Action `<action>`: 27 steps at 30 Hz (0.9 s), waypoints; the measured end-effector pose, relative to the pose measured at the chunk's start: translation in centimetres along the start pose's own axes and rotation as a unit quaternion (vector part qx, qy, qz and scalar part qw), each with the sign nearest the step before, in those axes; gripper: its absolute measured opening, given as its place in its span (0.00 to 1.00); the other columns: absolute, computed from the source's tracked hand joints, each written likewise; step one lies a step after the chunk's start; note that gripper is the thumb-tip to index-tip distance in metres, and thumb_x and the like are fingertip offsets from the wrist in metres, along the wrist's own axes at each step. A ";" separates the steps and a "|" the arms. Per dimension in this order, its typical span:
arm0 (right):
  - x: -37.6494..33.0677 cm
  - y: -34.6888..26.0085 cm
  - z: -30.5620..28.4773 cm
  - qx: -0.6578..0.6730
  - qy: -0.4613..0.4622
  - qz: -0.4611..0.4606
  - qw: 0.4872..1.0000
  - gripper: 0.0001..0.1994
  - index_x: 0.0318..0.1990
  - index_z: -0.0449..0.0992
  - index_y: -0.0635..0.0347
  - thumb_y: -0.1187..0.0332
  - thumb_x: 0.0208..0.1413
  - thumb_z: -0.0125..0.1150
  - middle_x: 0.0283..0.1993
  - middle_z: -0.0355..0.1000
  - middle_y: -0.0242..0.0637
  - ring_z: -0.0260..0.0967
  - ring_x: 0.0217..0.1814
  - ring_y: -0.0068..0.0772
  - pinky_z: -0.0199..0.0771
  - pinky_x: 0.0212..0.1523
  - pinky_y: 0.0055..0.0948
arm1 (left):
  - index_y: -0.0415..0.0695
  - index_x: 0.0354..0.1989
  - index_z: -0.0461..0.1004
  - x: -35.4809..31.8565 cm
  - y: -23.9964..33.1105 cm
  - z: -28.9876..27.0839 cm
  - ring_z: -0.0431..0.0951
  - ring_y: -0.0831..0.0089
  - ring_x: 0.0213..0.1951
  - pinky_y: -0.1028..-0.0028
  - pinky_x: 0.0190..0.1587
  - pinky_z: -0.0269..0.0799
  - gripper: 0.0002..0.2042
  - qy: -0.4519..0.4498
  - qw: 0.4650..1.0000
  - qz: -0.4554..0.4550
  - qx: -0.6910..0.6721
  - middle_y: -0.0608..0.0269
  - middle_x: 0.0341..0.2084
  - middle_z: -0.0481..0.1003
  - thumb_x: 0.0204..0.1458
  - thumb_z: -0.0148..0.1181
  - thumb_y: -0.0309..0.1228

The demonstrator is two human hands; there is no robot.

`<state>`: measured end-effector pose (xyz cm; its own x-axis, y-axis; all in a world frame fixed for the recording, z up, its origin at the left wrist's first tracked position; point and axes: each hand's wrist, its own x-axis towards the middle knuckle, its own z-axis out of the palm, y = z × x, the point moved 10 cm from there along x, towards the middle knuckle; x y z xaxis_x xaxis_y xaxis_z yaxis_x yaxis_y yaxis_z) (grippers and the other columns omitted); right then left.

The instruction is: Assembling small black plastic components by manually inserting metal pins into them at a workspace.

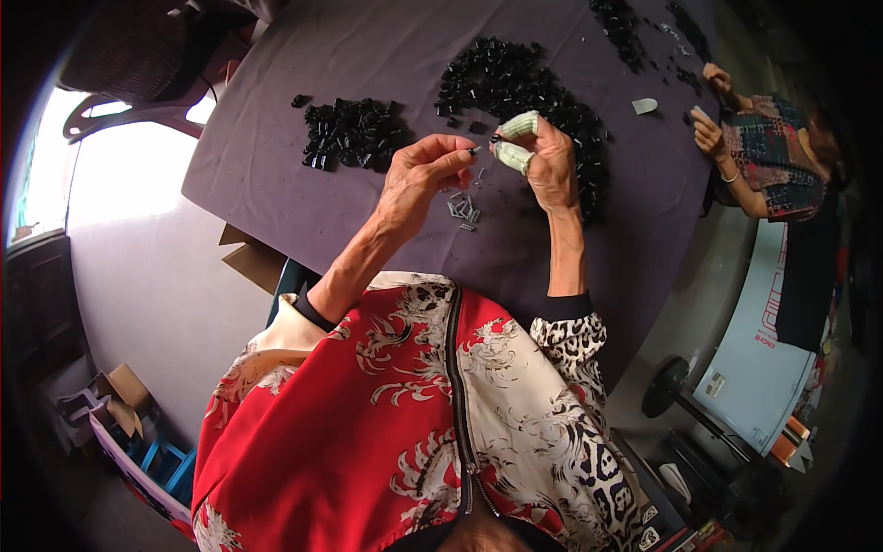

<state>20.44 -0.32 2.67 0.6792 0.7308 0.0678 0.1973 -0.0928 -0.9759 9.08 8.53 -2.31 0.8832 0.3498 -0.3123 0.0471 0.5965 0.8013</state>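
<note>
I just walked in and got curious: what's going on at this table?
A person is handling small parts over a cloth-covered table. The left hand pinches a tiny pale-and-dark piece; the right hand, with pale green finger covers, holds a small black piece. Loose greyish pieces lie nearby, with a smaller black pile to the left and a larger one beyond and to the right. Another person is at the right edge.

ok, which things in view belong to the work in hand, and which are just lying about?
In use:
- left hand, pinching a small grey piece
- right hand in pale finger covers, holding a small black piece
- left black pile, larger black pile
- loose grey pieces

Apparently lying about:
- chair
- cardboard
- blue plastic item
</note>
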 end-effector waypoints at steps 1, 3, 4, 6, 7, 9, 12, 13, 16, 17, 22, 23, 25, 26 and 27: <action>-0.4 -0.1 -0.2 0.034 0.002 0.008 0.999 0.06 0.30 0.73 0.64 0.77 0.42 0.62 0.26 0.72 0.30 0.68 0.28 0.17 0.69 0.31 0.20 | 0.37 0.36 0.72 0.0 0.2 0.5 0.73 0.77 0.30 0.76 0.36 0.70 0.06 -0.006 1.000 0.003 -0.002 0.62 0.29 0.74 0.53 0.56 0.26; -1.2 -0.4 -0.6 0.046 -0.001 0.010 0.999 0.06 0.30 0.73 0.64 0.78 0.42 0.61 0.26 0.72 0.32 0.68 0.28 0.19 0.69 0.32 0.21 | 0.37 0.37 0.72 0.2 0.6 1.7 0.73 0.76 0.30 0.76 0.37 0.70 0.06 -0.015 1.000 0.010 -0.018 0.61 0.29 0.74 0.53 0.56 0.26; -1.4 -0.7 -0.9 0.046 0.004 0.009 0.999 0.06 0.30 0.73 0.64 0.78 0.42 0.61 0.26 0.72 0.32 0.68 0.28 0.19 0.69 0.32 0.21 | 0.36 0.37 0.72 0.3 0.8 2.1 0.74 0.75 0.30 0.75 0.38 0.71 0.06 -0.021 0.999 0.016 -0.037 0.61 0.29 0.74 0.54 0.55 0.26; -1.8 -2.1 -1.1 -0.074 0.001 -0.024 0.997 0.07 0.31 0.73 0.64 0.78 0.41 0.61 0.26 0.73 0.33 0.69 0.27 0.22 0.69 0.32 0.22 | 0.36 0.38 0.72 0.4 0.9 2.8 0.74 0.75 0.31 0.75 0.39 0.71 0.06 -0.039 0.999 0.026 -0.027 0.61 0.29 0.74 0.54 0.55 0.25; -1.9 -2.4 -1.2 -0.061 0.003 -0.033 0.998 0.08 0.30 0.72 0.64 0.78 0.40 0.61 0.26 0.73 0.34 0.69 0.27 0.23 0.69 0.32 0.23 | 0.35 0.38 0.72 0.5 1.1 3.2 0.74 0.74 0.31 0.74 0.39 0.71 0.07 -0.053 0.998 0.037 -0.022 0.61 0.29 0.74 0.54 0.54 0.25; -2.2 -2.7 -1.6 -0.048 0.019 -0.037 0.998 0.08 0.31 0.72 0.64 0.78 0.40 0.62 0.27 0.73 0.34 0.69 0.28 0.23 0.69 0.32 0.23 | 0.35 0.39 0.71 0.4 1.1 3.8 0.74 0.74 0.31 0.74 0.39 0.70 0.07 -0.061 0.997 0.040 -0.023 0.60 0.29 0.74 0.54 0.54 0.25; -2.8 -3.3 -2.4 -0.005 0.056 -0.035 0.998 0.08 0.32 0.73 0.64 0.78 0.41 0.61 0.28 0.73 0.33 0.70 0.29 0.22 0.70 0.33 0.22 | 0.34 0.39 0.71 0.4 1.5 4.9 0.73 0.74 0.31 0.74 0.39 0.70 0.07 -0.074 0.996 0.047 -0.030 0.60 0.29 0.74 0.54 0.54 0.25; -3.2 -3.5 -2.8 0.024 0.076 -0.029 0.996 0.08 0.33 0.73 0.64 0.78 0.42 0.61 0.28 0.73 0.33 0.70 0.30 0.21 0.70 0.34 0.22 | 0.34 0.39 0.71 0.4 1.7 5.4 0.73 0.74 0.31 0.73 0.39 0.70 0.08 -0.079 0.995 0.051 -0.035 0.60 0.29 0.74 0.54 0.54 0.25; -3.6 -3.7 -2.7 0.097 0.085 -0.026 0.991 0.08 0.34 0.73 0.65 0.79 0.43 0.59 0.30 0.73 0.33 0.70 0.33 0.20 0.72 0.36 0.21 | 0.34 0.39 0.71 0.2 1.8 6.1 0.73 0.74 0.31 0.73 0.39 0.70 0.08 -0.086 0.994 0.049 -0.040 0.60 0.29 0.74 0.54 0.54 0.25; -3.7 -3.6 -2.9 0.097 0.093 -0.027 0.991 0.08 0.34 0.73 0.65 0.79 0.43 0.59 0.30 0.73 0.33 0.70 0.33 0.20 0.72 0.36 0.21 | 0.34 0.39 0.71 0.1 1.8 6.5 0.73 0.74 0.31 0.73 0.39 0.70 0.08 -0.093 0.994 0.046 -0.038 0.60 0.29 0.74 0.54 0.54 0.25; -4.6 -4.1 -3.7 0.159 0.125 -0.046 0.978 0.07 0.35 0.73 0.65 0.80 0.46 0.55 0.33 0.73 0.32 0.70 0.34 0.18 0.72 0.37 0.19 | 0.34 0.40 0.71 -0.1 2.1 7.3 0.73 0.73 0.31 0.73 0.39 0.70 0.08 -0.095 0.993 0.045 -0.059 0.58 0.30 0.74 0.54 0.54 0.25; -4.6 -4.1 -3.9 0.159 0.127 -0.046 0.978 0.07 0.35 0.73 0.65 0.80 0.46 0.55 0.33 0.73 0.32 0.70 0.34 0.18 0.72 0.37 0.19 | 0.34 0.40 0.71 -0.1 2.0 7.4 0.73 0.73 0.31 0.73 0.39 0.70 0.08 -0.096 0.993 0.044 -0.058 0.58 0.30 0.74 0.54 0.54 0.25; -4.8 -4.7 -4.6 0.188 0.123 -0.088 0.970 0.08 0.36 0.73 0.65 0.81 0.47 0.54 0.34 0.73 0.32 0.70 0.34 0.17 0.72 0.37 0.18 | 0.34 0.40 0.71 -0.1 1.6 7.4 0.74 0.74 0.31 0.74 0.38 0.71 0.08 -0.083 0.995 0.033 -0.037 0.58 0.32 0.75 0.54 0.54 0.26; -4.8 -4.6 -4.7 0.189 0.122 -0.088 0.970 0.08 0.36 0.73 0.65 0.81 0.47 0.54 0.34 0.73 0.32 0.70 0.34 0.17 0.72 0.37 0.18 | 0.34 0.40 0.71 -0.1 1.5 7.3 0.74 0.74 0.31 0.74 0.38 0.71 0.08 -0.082 0.995 0.033 -0.037 0.58 0.32 0.75 0.54 0.54 0.26; -4.7 -4.2 -4.7 0.179 0.119 -0.071 0.974 0.09 0.37 0.73 0.65 0.81 0.47 0.54 0.34 0.73 0.32 0.70 0.35 0.17 0.72 0.38 0.18 | 0.35 0.40 0.71 -0.1 1.4 7.0 0.74 0.75 0.31 0.74 0.37 0.71 0.08 -0.074 0.996 0.038 -0.016 0.59 0.32 0.75 0.54 0.55 0.26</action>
<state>19.73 -6.55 7.43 0.8161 0.5378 0.2115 0.0709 0.2700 -0.9602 12.31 4.20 2.42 0.9432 0.2857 -0.1695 -0.0365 0.5962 0.8020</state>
